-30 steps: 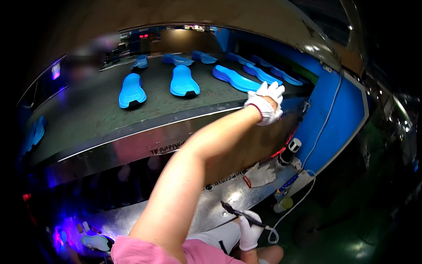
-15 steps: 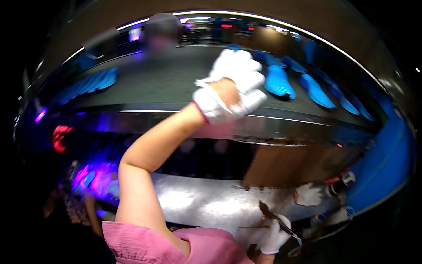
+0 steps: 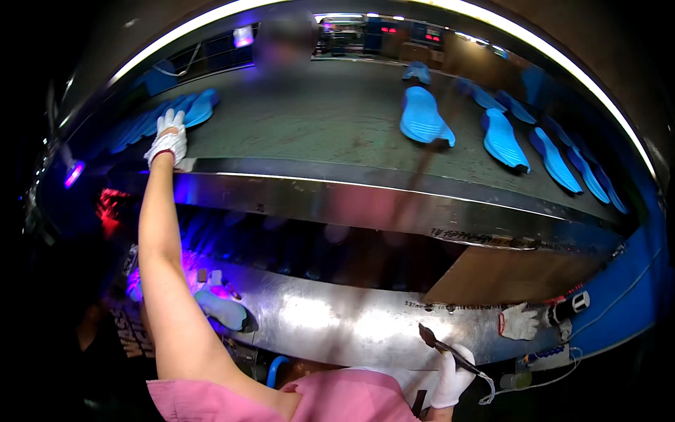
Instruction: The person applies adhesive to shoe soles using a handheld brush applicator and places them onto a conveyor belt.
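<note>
Head view: two gloved hands show, both the person's own. The left hand (image 3: 167, 141) is out over the dark green belt (image 3: 302, 130), at the row of blue soles (image 3: 202, 111) lying at the belt's left side. Its fingers are stretched out and a little apart, reaching over the near edge of the row; whether they touch a sole, I cannot tell. These soles overlap, so an exact count is not possible. Their long axes slant from lower left to upper right, the rounded end of the rightmost one pointing up and right, away from the person.

Farther right on the belt lie at least eight other blue soles (image 3: 425, 116). The nearer ones run from upper left to lower right, their dark-edged ends toward the person.

The right hand (image 3: 453, 376), low by the pink shirt (image 3: 344, 394), has its fingers closed around one black tool (image 3: 430, 339). The tool's flat tip points up and left; one white cord trails from its other end. One loose glove (image 3: 519, 322) lies on the metal shelf (image 3: 302, 313), below one brown board (image 3: 492, 276).
</note>
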### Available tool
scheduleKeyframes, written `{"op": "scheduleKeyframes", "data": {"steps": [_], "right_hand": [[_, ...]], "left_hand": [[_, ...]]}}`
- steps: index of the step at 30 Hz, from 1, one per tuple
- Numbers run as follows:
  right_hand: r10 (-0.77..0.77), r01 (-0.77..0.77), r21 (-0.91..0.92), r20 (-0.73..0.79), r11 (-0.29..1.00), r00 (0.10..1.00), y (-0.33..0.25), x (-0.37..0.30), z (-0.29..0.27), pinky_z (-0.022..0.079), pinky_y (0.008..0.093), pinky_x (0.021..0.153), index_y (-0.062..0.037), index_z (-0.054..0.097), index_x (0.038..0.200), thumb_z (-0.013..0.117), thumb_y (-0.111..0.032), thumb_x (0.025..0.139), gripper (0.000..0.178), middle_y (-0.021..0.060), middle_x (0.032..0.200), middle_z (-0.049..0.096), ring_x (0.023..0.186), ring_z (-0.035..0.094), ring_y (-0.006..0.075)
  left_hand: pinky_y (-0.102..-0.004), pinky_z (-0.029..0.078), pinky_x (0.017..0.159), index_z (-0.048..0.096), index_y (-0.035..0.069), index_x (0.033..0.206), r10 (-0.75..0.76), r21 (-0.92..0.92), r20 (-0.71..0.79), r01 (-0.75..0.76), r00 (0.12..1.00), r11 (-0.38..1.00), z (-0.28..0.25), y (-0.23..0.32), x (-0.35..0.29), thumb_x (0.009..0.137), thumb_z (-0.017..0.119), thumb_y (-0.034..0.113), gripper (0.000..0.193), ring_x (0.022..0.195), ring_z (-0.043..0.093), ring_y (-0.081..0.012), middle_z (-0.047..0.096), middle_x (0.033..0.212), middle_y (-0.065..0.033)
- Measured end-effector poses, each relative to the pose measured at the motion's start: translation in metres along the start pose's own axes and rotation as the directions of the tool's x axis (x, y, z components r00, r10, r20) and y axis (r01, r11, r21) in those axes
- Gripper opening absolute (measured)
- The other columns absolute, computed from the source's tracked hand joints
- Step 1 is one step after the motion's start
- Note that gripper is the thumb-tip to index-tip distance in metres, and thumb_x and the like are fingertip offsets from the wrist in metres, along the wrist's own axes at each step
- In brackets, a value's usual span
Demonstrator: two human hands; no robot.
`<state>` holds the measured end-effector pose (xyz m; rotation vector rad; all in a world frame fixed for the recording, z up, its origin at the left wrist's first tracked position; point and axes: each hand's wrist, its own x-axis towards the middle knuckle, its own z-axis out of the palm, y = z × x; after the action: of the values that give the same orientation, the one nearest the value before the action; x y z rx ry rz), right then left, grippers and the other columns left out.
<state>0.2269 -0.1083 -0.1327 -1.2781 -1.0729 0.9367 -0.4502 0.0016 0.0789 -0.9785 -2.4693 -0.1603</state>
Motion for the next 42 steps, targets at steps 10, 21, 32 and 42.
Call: {"op": "scheduleKeyframes", "data": {"steps": [10, 21, 32, 42], "right_hand": [[0.021, -0.02, 0.06, -0.026, 0.998, 0.999, -0.002, 0.005, 0.004, 0.048, 0.0284, 0.083, 0.0036, 0.058, 0.106, 0.066, 0.0, 0.082, 0.026, 0.01, 0.102, 0.061, 0.091, 0.06, 0.0168], [0.013, 0.126, 0.248, -0.492, 0.96, 0.871, 0.011, 0.003, -0.051, 0.041, 0.0159, 0.046, 0.0012, 0.052, 0.112, 0.056, -0.012, 0.094, 0.022, 0.0112, 0.093, 0.064, 0.055, 0.053, 0.0076], [0.219, -0.117, 0.219, -0.535, 0.969, 0.816, 0.059, 0.021, -0.093, 0.036, 0.0181, 0.045, 0.0003, 0.064, 0.102, 0.068, -0.015, 0.088, 0.021, 0.0009, 0.073, 0.06, 0.053, 0.048, 0.0044], [-0.008, -0.296, -0.621, -0.438, 0.726, 0.899, 0.094, 0.077, -0.043, 0.051, 0.0393, 0.063, -0.0011, 0.07, 0.08, 0.069, -0.033, 0.077, 0.032, 0.0173, 0.066, 0.065, 0.064, 0.066, 0.0323]], "left_hand": [[-0.0421, 0.052, 0.085, 0.061, 0.003, 0.103, 0.034, -0.297, -0.074, -0.055, 0.997, 0.953, -0.05, 0.048, -0.031, 0.084, 0.061, 0.011, 0.021, 0.097, 0.062, -0.0294, 0.061, 0.109, -0.0161], [-0.0408, 0.049, 0.072, 0.06, 0.003, 0.081, 0.243, -0.405, -0.874, -0.907, 0.421, 0.115, -0.101, 0.238, -0.294, 0.075, 0.066, -0.006, 0.012, 0.079, 0.06, -0.0309, 0.06, 0.082, -0.0122], [-0.04, 0.048, 0.087, 0.056, 0.007, 0.086, 0.694, -0.713, -0.698, -0.26, 0.176, -0.651, 0.048, 0.367, -0.529, 0.075, 0.072, 0.0, 0.021, 0.108, 0.055, -0.0343, 0.058, 0.11, -0.0158], [-0.0364, 0.049, 0.072, 0.056, 0.006, 0.117, 0.94, 0.233, 0.011, 0.915, -0.341, 0.329, 0.057, 0.416, -0.527, 0.094, 0.028, 0.064, 0.068, 0.082, 0.06, -0.0247, 0.062, 0.099, -0.0142]]}}
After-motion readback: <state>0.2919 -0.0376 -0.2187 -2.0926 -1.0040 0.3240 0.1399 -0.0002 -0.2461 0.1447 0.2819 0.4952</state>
